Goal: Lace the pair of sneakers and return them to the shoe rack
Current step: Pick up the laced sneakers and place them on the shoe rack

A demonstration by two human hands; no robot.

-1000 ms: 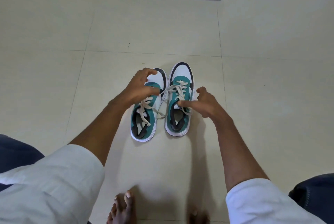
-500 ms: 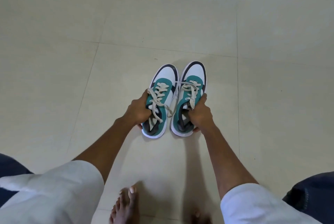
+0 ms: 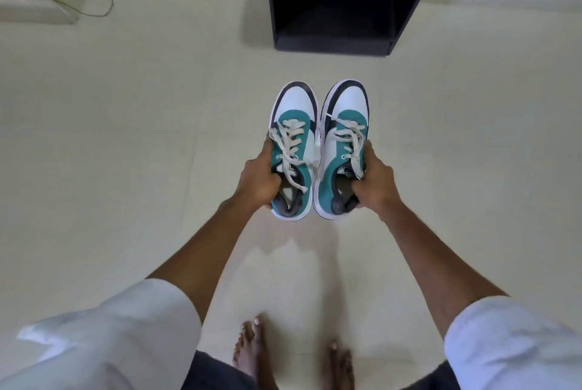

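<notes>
Two teal, white and dark sneakers with cream laces hang side by side above the floor, toes pointing away from me. My left hand (image 3: 258,180) grips the left sneaker (image 3: 294,125) by its outer side near the collar. My right hand (image 3: 374,183) holds the right sneaker (image 3: 345,118) the same way, fingers curled into the opening. Both shoes are laced, with loose lace ends lying over the tongues. The black shoe rack (image 3: 340,2) stands ahead at the top of the view, its lower shelf bare.
Pale tiled floor (image 3: 141,137) stretches all around. A thin cable (image 3: 100,8) loops on the floor at the far left by the wall. My bare feet (image 3: 252,345) stand at the bottom, directly below the shoes.
Both hands closed on the sneakers and lifted them off the floor. The view rose and tilted forward, bringing the rack's shelves into sight.
</notes>
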